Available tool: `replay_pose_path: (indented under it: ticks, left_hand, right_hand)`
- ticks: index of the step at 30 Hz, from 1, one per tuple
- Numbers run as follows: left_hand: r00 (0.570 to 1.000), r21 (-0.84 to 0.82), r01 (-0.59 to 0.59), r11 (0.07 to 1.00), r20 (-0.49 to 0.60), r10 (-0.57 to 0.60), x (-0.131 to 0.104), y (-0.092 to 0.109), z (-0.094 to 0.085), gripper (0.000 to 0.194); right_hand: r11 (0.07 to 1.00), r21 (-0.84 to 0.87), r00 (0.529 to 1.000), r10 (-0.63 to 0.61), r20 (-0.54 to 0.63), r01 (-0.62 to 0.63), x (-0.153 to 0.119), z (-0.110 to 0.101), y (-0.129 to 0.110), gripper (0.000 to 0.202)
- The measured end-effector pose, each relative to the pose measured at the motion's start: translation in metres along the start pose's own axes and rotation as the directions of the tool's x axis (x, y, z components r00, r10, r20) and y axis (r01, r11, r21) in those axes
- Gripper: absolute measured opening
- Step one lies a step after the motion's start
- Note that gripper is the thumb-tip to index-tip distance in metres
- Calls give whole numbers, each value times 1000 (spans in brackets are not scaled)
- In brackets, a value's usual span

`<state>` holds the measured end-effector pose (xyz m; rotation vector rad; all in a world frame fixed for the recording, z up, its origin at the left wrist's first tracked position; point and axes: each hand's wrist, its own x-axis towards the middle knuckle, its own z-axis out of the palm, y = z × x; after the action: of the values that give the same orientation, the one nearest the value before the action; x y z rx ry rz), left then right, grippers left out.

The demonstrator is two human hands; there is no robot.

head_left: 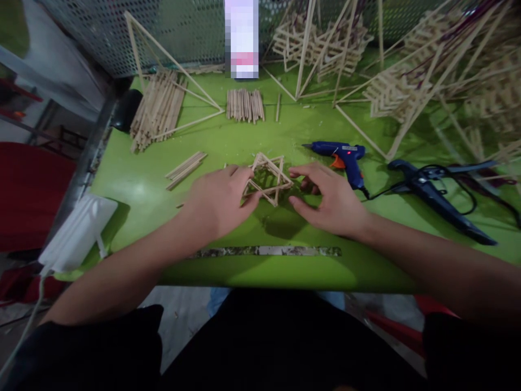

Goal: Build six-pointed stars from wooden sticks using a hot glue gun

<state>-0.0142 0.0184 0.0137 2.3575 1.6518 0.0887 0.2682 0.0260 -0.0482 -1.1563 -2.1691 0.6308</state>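
Note:
A small star-shaped frame of thin wooden sticks (278, 187) is at the middle of the green table (244, 271). My left hand (222, 198) grips its left side between thumb and fingers. On the right, my right hand (328, 198) has its thumb and fingers apart, close to the frame's right corner with a small gap, and holds nothing. Behind my right hand lies a blue glue gun (342, 155) with an orange trigger. A few loose sticks (186, 169) lie beyond my left hand.
Stick bundles (158, 108) (245, 105) lie at the back. Large stick structures (396, 92) fill the back right. Dark tool with cable (439, 201) at right; white power strip (79, 233) at left; metal ruler-like strip (277, 251) near the front edge.

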Motion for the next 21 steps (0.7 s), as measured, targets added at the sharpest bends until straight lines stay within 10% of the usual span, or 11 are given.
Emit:
replay_pose_path:
  ticks: [7, 15, 21]
  left_hand:
    - [1000, 51, 22, 998, 11, -23, -1, 3, -3, 42]
    - [991, 75, -56, 996, -113, 64, 3, -13, 8, 117]
    - [988, -106, -78, 991, -138, 63, 11, -30, 26, 116]
  right_hand:
    - [999, -10, 999, 33, 11, -33, 0, 3, 3, 55]
    - [997, 20, 997, 79, -25, -78, -1, 6, 6, 58]
    - [998, 32, 997, 59, -43, -58, 1, 7, 8, 54]
